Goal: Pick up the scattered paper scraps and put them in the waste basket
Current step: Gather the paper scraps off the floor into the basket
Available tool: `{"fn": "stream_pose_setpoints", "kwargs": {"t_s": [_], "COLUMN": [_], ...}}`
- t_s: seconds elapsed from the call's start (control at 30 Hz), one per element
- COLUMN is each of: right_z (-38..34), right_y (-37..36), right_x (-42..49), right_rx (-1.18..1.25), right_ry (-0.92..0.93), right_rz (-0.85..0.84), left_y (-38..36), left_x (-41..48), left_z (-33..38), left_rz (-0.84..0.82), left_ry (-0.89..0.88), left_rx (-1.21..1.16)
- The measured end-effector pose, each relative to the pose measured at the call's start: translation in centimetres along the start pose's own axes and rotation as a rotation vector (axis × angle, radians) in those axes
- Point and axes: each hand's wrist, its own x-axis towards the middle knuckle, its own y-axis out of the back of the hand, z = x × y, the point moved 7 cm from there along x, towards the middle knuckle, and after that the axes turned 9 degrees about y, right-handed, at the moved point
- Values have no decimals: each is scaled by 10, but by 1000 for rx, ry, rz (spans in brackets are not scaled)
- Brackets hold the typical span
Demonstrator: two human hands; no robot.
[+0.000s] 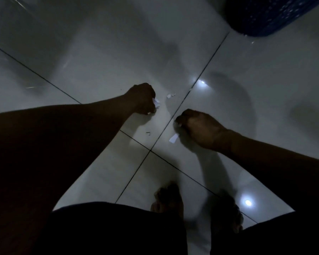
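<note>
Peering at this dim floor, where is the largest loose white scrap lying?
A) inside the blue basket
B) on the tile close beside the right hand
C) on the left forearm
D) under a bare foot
B: the white scrap lies flat on the tile floor close beside the right hand, well away from the blue basket in the upper right corner.

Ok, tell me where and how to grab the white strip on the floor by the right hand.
Pinch the strip at its far end, the one nearest the right hand, coming down from above with thumb and forefinger. It lies flat on the tile floor, so probably slide a fingertip under that end.
</note>
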Motion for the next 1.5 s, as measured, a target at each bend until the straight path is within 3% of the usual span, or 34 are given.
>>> {"fn": "stream_pose_setpoints", "kwargs": {"t_s": [0.17, 0.5, 0.6, 0.73, 0.9, 1.27, 1.4, 1.5], "right_z": [-18, -27, -21, 2, 6, -12, -9, 7], "right_y": [-16, -15, -6, 22, 31, 43, 41, 47], "right_x": [-3, 8, 18, 34, 52, 74, 74, 64], "right_rx": [-93, -289, -249, 16, 20, -310, -285, -130], "right_ry": [94, 237, 133, -90, -167, -21, -37, -143], "right_rz": [61, -44, -37, 188, 155, 75, 59, 71], "left_y": [13, 34, 35, 35, 36, 33, 36, 46], "left_x": [5, 4, 7, 14, 14, 21, 26, 23], "left_z": [-2, 0, -8, -24, -32, -24, -11, 11], "left_rz": [10, 196, 193, 187, 189, 165, 123, 139], "left_ry": [65, 45, 76, 126, 125, 93, 84, 55], "left_rx": [-90, -211, -275, -342, -373, -416, -430, -435]}}
